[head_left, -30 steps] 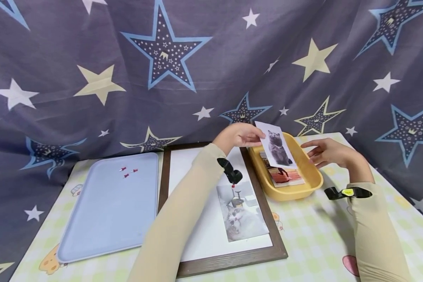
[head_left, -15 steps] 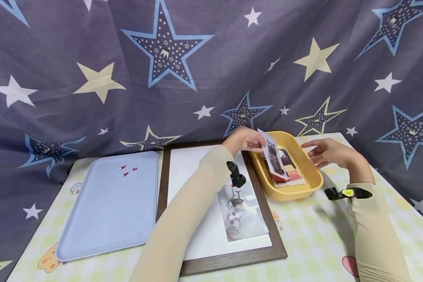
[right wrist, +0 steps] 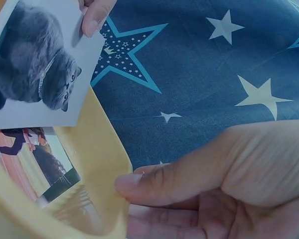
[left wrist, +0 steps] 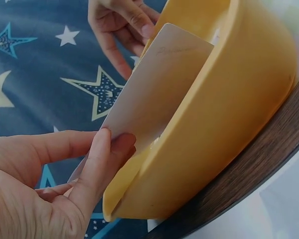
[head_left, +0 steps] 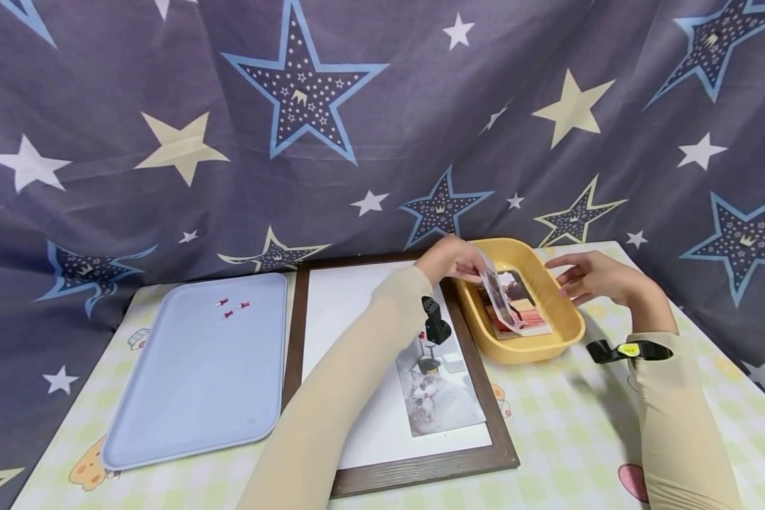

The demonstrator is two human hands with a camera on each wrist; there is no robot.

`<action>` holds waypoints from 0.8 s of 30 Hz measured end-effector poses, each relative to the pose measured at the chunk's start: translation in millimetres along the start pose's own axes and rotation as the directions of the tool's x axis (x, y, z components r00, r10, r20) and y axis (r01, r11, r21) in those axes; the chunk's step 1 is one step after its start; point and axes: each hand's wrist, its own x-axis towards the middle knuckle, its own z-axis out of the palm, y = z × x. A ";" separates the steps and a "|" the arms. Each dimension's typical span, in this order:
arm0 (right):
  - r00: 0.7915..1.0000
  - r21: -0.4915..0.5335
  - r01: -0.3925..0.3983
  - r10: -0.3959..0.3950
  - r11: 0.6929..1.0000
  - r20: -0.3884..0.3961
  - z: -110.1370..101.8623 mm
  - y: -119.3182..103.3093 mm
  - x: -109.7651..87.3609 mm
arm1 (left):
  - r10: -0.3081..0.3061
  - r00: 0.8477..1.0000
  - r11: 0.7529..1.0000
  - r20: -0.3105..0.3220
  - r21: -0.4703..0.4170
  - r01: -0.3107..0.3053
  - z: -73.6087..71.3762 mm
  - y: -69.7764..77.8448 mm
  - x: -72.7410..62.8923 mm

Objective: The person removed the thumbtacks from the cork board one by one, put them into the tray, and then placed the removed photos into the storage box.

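My left hand (head_left: 455,259) pinches a photo of a grey cat (right wrist: 35,59) by its edge. The photo tilts steeply inside the yellow plastic basket (head_left: 567,336), and its pale back (left wrist: 154,74) faces the left wrist camera. Under it, more photos (head_left: 532,315) lie on the basket floor, the top one with red and dark tones. My right hand (right wrist: 189,184) grips the basket's far-side rim, thumb over the edge and fingers along the outer wall. Left of the basket, a brown-framed white board (head_left: 338,304) bears a photo of a white cat (head_left: 443,400) with a red pushpin (head_left: 421,335) at its top.
A light blue tray (head_left: 197,382) lies at the left of the table, with several red pushpins (head_left: 228,314) near its far end. A checkered cloth (head_left: 548,439) covers the table. Behind hangs a dark star-patterned curtain (head_left: 414,106).
The left hand has moved slightly right and down, lowering the grey cat photo into the basket and turning it from facing the head camera to nearly edge-on. The right hand stays at the rim.
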 end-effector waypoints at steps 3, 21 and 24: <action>1.000 -0.008 0.004 -0.004 1.000 -0.001 -0.5 0.3 0.0 | 0.013 0.998 1.000 -0.056 -0.023 -0.014 10.8 0.8 -37.9; 1.000 -0.003 0.011 -0.011 1.000 0.001 0.1 -2.2 -0.3 | 0.035 0.991 0.998 -0.130 -0.051 -0.042 22.4 10.0 -193.3; 1.000 0.005 0.005 -0.005 1.000 0.002 0.5 -2.3 -0.8 | 0.037 0.990 0.998 -0.136 -0.051 -0.044 22.6 10.7 -201.7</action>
